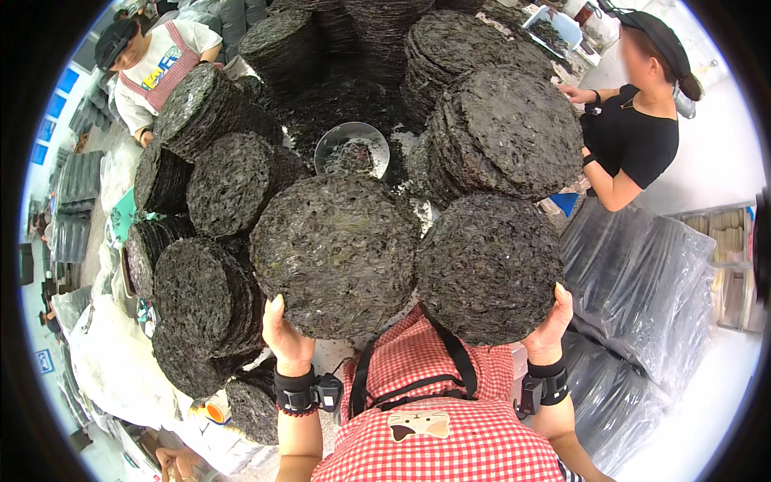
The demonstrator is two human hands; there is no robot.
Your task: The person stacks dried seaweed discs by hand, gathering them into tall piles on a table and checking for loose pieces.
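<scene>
Two round, dark dried seaweed cakes lie side by side in front of my apron. My left hand (pixel 289 337) grips the lower left edge of the left seaweed cake (pixel 333 253), its thumb along the rim and its other fingers mostly hidden. At the lower right edge of the right seaweed cake (pixel 488 269), my right hand (pixel 552 325) holds on in the same way. The two cakes meet or nearly meet at the middle. Just beyond them sits a round metal bowl (pixel 352 151) with dark scraps in it.
Tall seaweed stacks (pixel 514 132) crowd the far right, and more stacks (pixel 205 297) line the left. Co-workers stand at the far left (pixel 165 64) and far right (pixel 638 120). Plastic-wrapped bundles (pixel 634 281) fill the right side. A pale blue tub (pixel 552 32) stands at the back.
</scene>
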